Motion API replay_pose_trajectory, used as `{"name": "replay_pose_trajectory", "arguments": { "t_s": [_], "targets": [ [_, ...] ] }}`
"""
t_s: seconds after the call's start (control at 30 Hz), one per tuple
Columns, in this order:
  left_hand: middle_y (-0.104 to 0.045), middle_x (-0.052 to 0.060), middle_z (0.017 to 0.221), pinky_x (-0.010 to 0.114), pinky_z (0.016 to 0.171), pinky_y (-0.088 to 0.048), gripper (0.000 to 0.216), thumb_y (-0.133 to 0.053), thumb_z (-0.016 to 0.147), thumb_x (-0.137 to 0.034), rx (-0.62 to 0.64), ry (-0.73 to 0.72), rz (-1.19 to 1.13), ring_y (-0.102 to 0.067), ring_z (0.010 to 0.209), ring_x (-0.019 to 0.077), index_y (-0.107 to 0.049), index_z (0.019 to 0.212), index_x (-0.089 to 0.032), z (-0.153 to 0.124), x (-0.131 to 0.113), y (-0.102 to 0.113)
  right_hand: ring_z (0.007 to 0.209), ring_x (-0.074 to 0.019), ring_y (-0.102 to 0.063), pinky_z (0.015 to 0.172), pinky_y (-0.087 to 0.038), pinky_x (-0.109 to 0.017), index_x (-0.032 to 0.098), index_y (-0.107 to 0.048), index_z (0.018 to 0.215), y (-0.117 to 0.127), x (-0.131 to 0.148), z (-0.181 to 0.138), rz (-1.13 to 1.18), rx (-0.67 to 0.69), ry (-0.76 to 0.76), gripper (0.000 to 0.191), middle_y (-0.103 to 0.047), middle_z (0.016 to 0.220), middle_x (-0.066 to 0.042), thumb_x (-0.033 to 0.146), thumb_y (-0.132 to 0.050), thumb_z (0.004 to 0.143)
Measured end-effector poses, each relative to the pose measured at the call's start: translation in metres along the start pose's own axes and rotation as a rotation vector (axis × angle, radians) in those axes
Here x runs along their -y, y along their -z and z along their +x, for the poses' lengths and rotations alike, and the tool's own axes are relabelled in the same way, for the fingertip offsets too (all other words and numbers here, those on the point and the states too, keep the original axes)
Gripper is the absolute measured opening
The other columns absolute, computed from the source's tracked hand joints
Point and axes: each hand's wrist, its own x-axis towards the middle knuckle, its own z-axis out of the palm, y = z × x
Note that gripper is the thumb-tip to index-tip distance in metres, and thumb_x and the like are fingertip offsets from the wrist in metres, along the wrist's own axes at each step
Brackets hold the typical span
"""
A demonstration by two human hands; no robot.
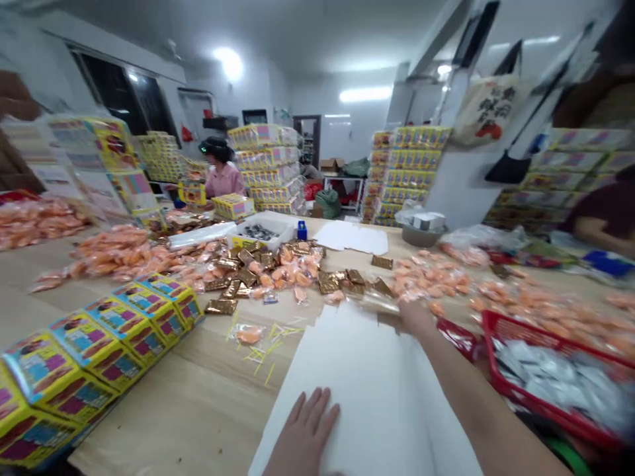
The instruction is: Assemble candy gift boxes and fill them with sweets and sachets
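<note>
A stack of white sheets (357,377), paper or thin card, lies on the table in front of me. My left hand (308,430) rests flat on its near part, fingers spread. My right hand (411,316) reaches to the far right edge of the sheets, close to a gold-foil packet (381,288) and a blurred, shiny piece of wrapping. Its fingers are smeared and partly hidden, so I cannot see whether they hold anything. Beyond the sheets are gold packets (327,283) and orange items in clear wrappers (295,271). Left of the sheets, thin yellow sticks (258,350) lie scattered.
A row of yellow boxes (94,350) stands at left. A red basket (536,337) of silvery packets is at right. Behind are a white tray (285,233), more white sheets (350,237) and box stacks (268,165). One person (225,175) sits across the table, another (605,211) at far right.
</note>
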Motion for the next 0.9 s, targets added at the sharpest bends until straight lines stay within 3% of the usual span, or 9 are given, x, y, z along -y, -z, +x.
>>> {"name": "replay_pose_trajectory", "arguments": {
  "t_s": [0.07, 0.17, 0.23, 0.3, 0.4, 0.5, 0.6, 0.73, 0.9],
  "targets": [
    [-0.007, 0.007, 0.161, 0.060, 0.117, -0.025, 0.098, -0.061, 0.081, -0.061, -0.036, 0.017, 0.046, -0.016, 0.147, 0.0345, -0.004, 0.155, -0.033, -0.005, -0.010, 0.012, 0.113, -0.0276, -0.057, 0.097, -0.043, -0.048, 0.011, -0.054, 0.125, -0.003, -0.003, 0.006, -0.029, -0.014, -0.027, 0.038, -0.062, 0.119, -0.016, 0.029, -0.056, 0.092],
    [-0.014, 0.006, 0.161, 0.054, 0.116, -0.028, 0.088, -0.056, 0.085, -0.059, -0.142, 0.001, 0.129, -0.023, 0.147, 0.0318, -0.011, 0.155, -0.030, -0.010, -0.015, 0.021, 0.133, -0.0364, -0.041, 0.108, -0.029, -0.053, 0.010, -0.031, 0.146, -0.007, -0.010, 0.006, -0.041, -0.035, -0.015, 0.076, -0.049, 0.138, -0.025, 0.023, -0.067, 0.081],
    [-0.018, 0.006, 0.161, 0.051, 0.116, -0.028, 0.084, -0.053, 0.087, -0.059, -0.198, -0.035, 0.182, -0.026, 0.146, 0.0303, -0.014, 0.155, -0.028, -0.011, -0.012, 0.019, 0.141, -0.0405, -0.026, 0.113, -0.019, -0.056, 0.012, -0.021, 0.151, -0.008, -0.010, -0.002, -0.044, -0.044, 0.014, 0.097, -0.034, 0.151, -0.025, 0.026, -0.076, 0.071],
    [-0.021, 0.007, 0.160, 0.049, 0.115, -0.029, 0.083, -0.052, 0.088, -0.060, -0.232, -0.057, 0.220, -0.028, 0.145, 0.0294, -0.016, 0.155, -0.027, -0.010, -0.008, 0.014, 0.146, -0.0409, -0.014, 0.115, -0.012, -0.057, 0.013, -0.019, 0.152, -0.008, -0.004, -0.021, -0.041, -0.061, 0.066, 0.103, -0.020, 0.158, -0.023, 0.026, -0.078, 0.069],
    [-0.024, 0.007, 0.160, 0.050, 0.115, -0.029, 0.080, -0.050, 0.088, -0.061, -0.232, -0.050, 0.222, -0.029, 0.145, 0.0289, -0.020, 0.154, -0.028, -0.009, -0.006, 0.012, 0.146, -0.0380, -0.016, 0.116, -0.015, -0.052, 0.013, -0.027, 0.151, -0.010, 0.016, -0.065, -0.017, -0.093, 0.178, 0.091, -0.022, 0.158, -0.021, 0.020, -0.073, 0.073],
    [-0.023, 0.006, 0.160, 0.050, 0.117, -0.026, 0.078, -0.052, 0.087, -0.059, -0.188, -0.017, 0.162, -0.026, 0.146, 0.0283, -0.024, 0.153, -0.030, -0.007, -0.009, 0.017, 0.135, -0.0316, -0.038, 0.111, -0.030, -0.044, 0.017, -0.049, 0.138, -0.018, 0.044, -0.122, 0.024, -0.129, 0.292, 0.058, -0.047, 0.144, -0.017, 0.015, -0.060, 0.082],
    [-0.021, 0.006, 0.161, 0.050, 0.119, -0.020, 0.077, -0.055, 0.086, -0.056, -0.158, 0.024, 0.085, -0.021, 0.148, 0.0276, -0.027, 0.152, -0.030, -0.005, -0.014, 0.023, 0.111, -0.0237, -0.056, 0.094, -0.045, -0.034, 0.021, -0.066, 0.110, -0.034, 0.072, -0.179, 0.087, -0.147, 0.384, 0.029, -0.064, 0.116, -0.010, 0.014, -0.050, 0.087],
    [-0.021, 0.010, 0.161, 0.050, 0.121, -0.012, 0.081, -0.059, 0.082, -0.059, -0.125, 0.062, -0.041, -0.017, 0.149, 0.0283, -0.032, 0.150, -0.026, -0.003, -0.022, 0.028, 0.106, -0.0201, -0.058, 0.092, -0.047, -0.030, 0.022, -0.067, 0.109, -0.062, 0.102, -0.228, 0.184, -0.175, 0.406, 0.031, -0.065, 0.110, -0.007, 0.011, -0.048, 0.087],
    [-0.023, 0.013, 0.160, 0.048, 0.121, -0.019, 0.080, -0.067, 0.080, -0.048, -0.187, 0.081, -0.213, -0.016, 0.149, 0.0283, -0.034, 0.148, -0.021, -0.007, -0.022, 0.039, 0.127, -0.0298, -0.047, 0.109, -0.038, -0.046, 0.008, -0.059, 0.126, -0.100, 0.106, -0.235, 0.240, -0.245, 0.355, 0.042, -0.055, 0.131, -0.018, 0.011, -0.040, 0.088]
  ]
}}
